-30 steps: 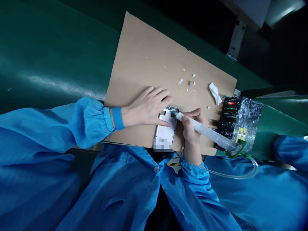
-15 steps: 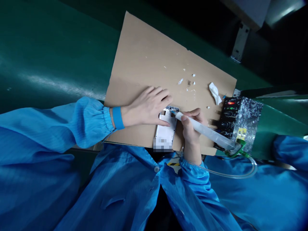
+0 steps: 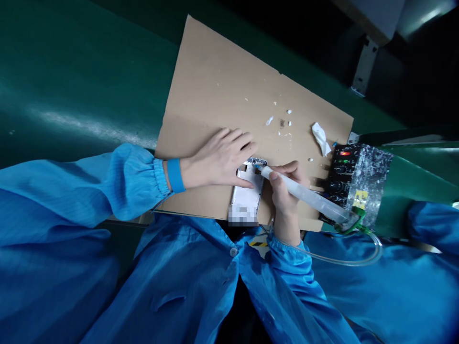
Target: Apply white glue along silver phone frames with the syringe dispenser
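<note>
Head cam, looking down at the person's own hands. Everything sits around a big cardboard sheet lying on a green worktop, so I'll place things off that.

A white phone housing lies flat on the cardboard sheet, right by its near edge, roughly mid-width, with its lower end at that edge. The left hand comes in from the cardboard's left side and lies flat, with its fingers stretched out and not curled around anything. The thumb is pressed on the housing's upper left corner. There's a blue wristband on that wrist.

The right hand is at the near edge too, just right of the housing. Its fingers are wrapped tight around a translucent dispenser syringe, pen-style. The syringe tip is down on the top end of the housing, near the left thumb. A clear hose loops off the syringe's back end, past the cardboard's near right corner.

Further up the cardboard, toward its right side, there's a crumpled tissue, with small white scraps just left of it. A black control box with a red light on sits against the cardboard's right corner.
</note>
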`<control>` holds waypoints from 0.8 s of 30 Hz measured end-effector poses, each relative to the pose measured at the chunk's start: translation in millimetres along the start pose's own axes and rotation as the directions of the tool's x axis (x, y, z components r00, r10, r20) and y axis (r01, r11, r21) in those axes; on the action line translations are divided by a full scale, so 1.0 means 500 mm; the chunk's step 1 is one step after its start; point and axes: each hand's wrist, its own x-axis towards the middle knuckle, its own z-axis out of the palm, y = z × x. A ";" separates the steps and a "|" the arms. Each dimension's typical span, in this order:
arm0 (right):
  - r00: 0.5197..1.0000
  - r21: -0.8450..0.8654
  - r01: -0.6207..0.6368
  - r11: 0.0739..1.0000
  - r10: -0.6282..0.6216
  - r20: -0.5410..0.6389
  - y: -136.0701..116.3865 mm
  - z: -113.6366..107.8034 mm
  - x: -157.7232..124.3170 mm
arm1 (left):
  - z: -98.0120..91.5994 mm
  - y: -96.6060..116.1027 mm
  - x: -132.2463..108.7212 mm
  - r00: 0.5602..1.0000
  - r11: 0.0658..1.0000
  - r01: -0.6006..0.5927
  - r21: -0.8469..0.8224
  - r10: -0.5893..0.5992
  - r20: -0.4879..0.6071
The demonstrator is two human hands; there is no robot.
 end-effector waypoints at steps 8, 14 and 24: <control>1.000 0.021 -0.012 1.000 0.012 0.021 0.001 -0.002 0.000 | -0.001 0.002 0.000 1.000 1.000 0.005 -0.008 -0.005 0.002; 0.999 -0.015 -0.026 1.000 0.026 0.020 0.002 -0.003 -0.001 | 0.001 0.001 0.000 1.000 1.000 -0.001 -0.003 0.001 -0.006; 0.999 0.007 0.005 1.000 -0.005 0.033 -0.003 0.000 0.001 | -0.001 0.001 0.000 1.000 1.000 0.008 -0.029 -0.008 0.002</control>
